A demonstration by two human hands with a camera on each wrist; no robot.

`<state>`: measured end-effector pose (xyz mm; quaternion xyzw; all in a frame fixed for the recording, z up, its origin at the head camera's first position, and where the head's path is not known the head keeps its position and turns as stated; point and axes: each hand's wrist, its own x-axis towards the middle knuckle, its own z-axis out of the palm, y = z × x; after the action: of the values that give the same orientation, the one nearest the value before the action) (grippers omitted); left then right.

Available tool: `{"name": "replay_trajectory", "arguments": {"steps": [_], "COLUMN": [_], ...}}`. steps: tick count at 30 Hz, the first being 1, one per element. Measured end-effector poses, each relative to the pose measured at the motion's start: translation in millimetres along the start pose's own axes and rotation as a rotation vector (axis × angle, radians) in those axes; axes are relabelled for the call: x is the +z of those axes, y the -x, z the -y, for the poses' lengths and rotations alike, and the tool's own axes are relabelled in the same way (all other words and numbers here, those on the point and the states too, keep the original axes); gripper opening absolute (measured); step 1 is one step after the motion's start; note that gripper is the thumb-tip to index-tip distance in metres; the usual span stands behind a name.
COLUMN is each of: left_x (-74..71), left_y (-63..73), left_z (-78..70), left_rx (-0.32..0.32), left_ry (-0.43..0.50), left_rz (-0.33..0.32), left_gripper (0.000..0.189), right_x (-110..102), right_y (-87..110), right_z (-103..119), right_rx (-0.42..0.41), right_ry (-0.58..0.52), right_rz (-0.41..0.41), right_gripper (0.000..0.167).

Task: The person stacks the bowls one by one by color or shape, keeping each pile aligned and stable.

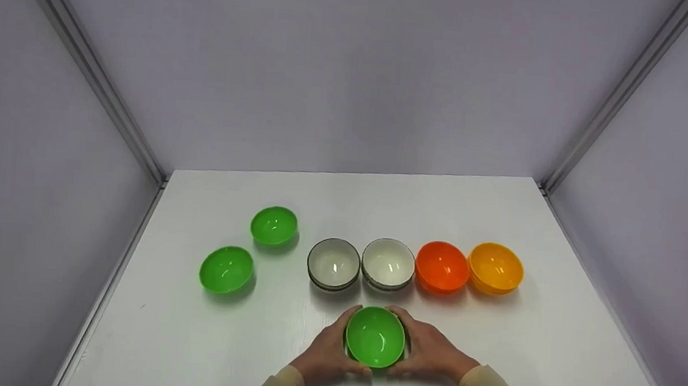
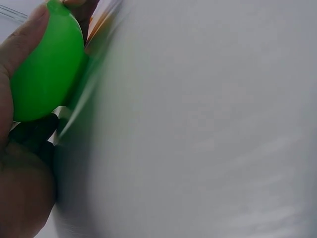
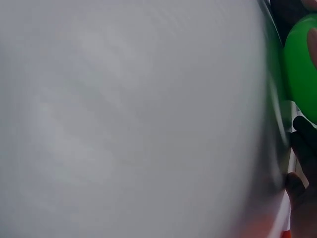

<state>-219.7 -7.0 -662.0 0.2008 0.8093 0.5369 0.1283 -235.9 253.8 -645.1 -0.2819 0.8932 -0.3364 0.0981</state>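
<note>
A green bowl (image 1: 375, 337) is between both hands near the front of the table, its hollow side facing up. My left hand (image 1: 328, 349) grips its left side, with fingers and thumb curved round the wall. On the opposite side my right hand (image 1: 432, 349) holds it the same way. The left wrist view shows the outer wall of the green bowl (image 2: 52, 69) just by the table surface. Part of that green bowl (image 3: 301, 67) appears at the edge of the right wrist view, where most of the right hand is cut off.
Beyond the hands, side by side, stand two stacks of white bowls (image 1: 334, 264) (image 1: 388, 263), an orange bowl stack (image 1: 442, 267) and a yellow bowl stack (image 1: 496, 267). Two single green bowls (image 1: 226, 270) (image 1: 274, 226) sit to the left. Grey panels (image 1: 352, 78) enclose the white table (image 1: 147, 324).
</note>
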Motion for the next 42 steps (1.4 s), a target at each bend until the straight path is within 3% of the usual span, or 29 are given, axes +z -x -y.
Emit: {"name": "replay_trajectory", "arguments": {"steps": [6, 15, 25, 30, 36, 42], "left_x": [-0.6, 1.5, -10.7, -27.1, -56.4, -85.6], "left_y": [3.1, 0.8, 6.6, 19.7, 46.9, 66.7], "left_z": [-2.2, -3.0, -7.2, -4.1, 1.3, -3.7], "left_rx": [-0.035, -0.013, -0.028, -0.018, -0.047, -0.096], "left_ry": [-0.004, -0.041, -0.021, -0.008, -0.028, -0.059], "left_rz": [0.002, 0.018, 0.035, 0.002, -0.074, -0.16], "left_gripper": [0.134, 0.138, 0.127, 0.114, 0.098, 0.092], "right_x": [0, 0, -1, -5, -15, -23], "right_y": [-0.4, 3.8, 1.4, 0.2, -3.4, -1.8], "right_z": [1, -1, -2, -1, 1, -1], "right_rx": [0.017, 0.054, 0.035, 0.054, 0.056, 0.043], "right_ry": [-0.036, -0.056, -0.071, -0.088, -0.096, -0.093], "right_rz": [0.024, 0.034, 0.064, 0.089, 0.122, 0.153], "right_gripper": [0.119, 0.114, 0.112, 0.113, 0.111, 0.101]}}
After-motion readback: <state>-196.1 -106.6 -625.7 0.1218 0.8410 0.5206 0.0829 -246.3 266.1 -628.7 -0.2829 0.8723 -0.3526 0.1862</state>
